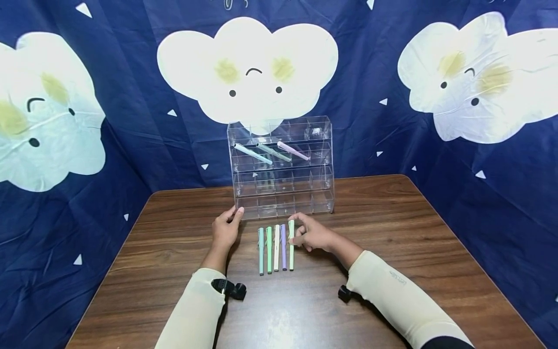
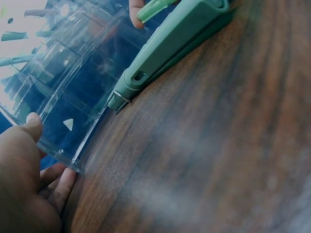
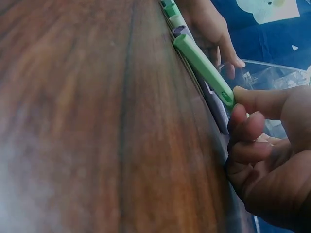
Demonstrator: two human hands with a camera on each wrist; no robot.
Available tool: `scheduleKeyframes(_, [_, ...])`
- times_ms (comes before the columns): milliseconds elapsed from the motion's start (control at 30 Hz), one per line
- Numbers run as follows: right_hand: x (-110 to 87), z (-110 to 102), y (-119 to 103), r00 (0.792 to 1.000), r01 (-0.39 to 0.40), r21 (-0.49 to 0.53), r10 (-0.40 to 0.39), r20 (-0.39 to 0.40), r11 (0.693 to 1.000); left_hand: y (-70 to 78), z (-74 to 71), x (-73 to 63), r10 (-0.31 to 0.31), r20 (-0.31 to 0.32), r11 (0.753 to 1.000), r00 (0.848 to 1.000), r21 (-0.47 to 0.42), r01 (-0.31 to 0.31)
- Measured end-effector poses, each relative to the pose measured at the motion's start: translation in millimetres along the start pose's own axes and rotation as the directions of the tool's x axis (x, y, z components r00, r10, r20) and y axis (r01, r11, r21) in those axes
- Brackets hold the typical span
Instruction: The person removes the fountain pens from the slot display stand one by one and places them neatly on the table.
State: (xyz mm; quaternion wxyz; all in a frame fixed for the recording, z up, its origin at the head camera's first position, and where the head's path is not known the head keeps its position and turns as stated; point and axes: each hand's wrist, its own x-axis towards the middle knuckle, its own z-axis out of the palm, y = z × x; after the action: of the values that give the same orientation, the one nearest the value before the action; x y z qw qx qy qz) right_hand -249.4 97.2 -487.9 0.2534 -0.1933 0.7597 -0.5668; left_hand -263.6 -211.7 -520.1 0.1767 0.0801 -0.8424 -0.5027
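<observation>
A clear acrylic pen rack [image 1: 283,194] with tiered compartments stands at the back of the table. My left hand [image 1: 225,230] grips its lower left corner, the thumb on the front in the left wrist view. My right hand [image 1: 316,234] pinches a light green pen [image 3: 204,65] near its clip end. In the head view this pen is at the right end of a row. Beside it lie a purple pen [image 1: 284,247], a white pen [image 1: 276,248], a green pen [image 1: 269,249] and a blue-green pen [image 1: 261,252].
On an upper tier of the rack, a pale blue pen [image 1: 253,153], a grey-green pen [image 1: 273,152] and a pink pen [image 1: 294,151] lie slanted. The wooden table [image 1: 174,300] reaches a blue curtain [image 1: 192,160] printed with clouds behind the rack.
</observation>
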Motion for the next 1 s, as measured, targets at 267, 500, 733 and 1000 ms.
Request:
scheduleKeyframes(267, [7.4, -0.8, 4.3, 0.997, -0.077, -0.008, 0.077, 0.022, 0.997, -0.6, -1.0, -0.2, 0.001, -0.011, 1.0, 1.0, -0.004, -0.001])
scheduleKeyframes(500, [9.9, -0.7, 6.7, 0.996, -0.091, -0.027, 0.092, 0.019, 0.995, 0.9, -2.0, -1.3, -0.003, 0.001, 1.0, 1.0, -0.001, 0.003])
scheduleKeyframes(733, [11.3, -0.4, 8.2, 0.996, -0.09, -0.027, 0.091, 0.02, 0.996, 1.0, -1.3, -1.6, -0.005, 0.001, 1.0, 1.0, 0.0, 0.005])
scheduleKeyframes(1000, [12.3, -1.9, 9.4, 0.996, -0.089, -0.011, 0.089, 0.024, 0.996, 1.0, -2.0, -1.3, 0.0, 0.004, 1.0, 1.0, 0.003, 0.0])
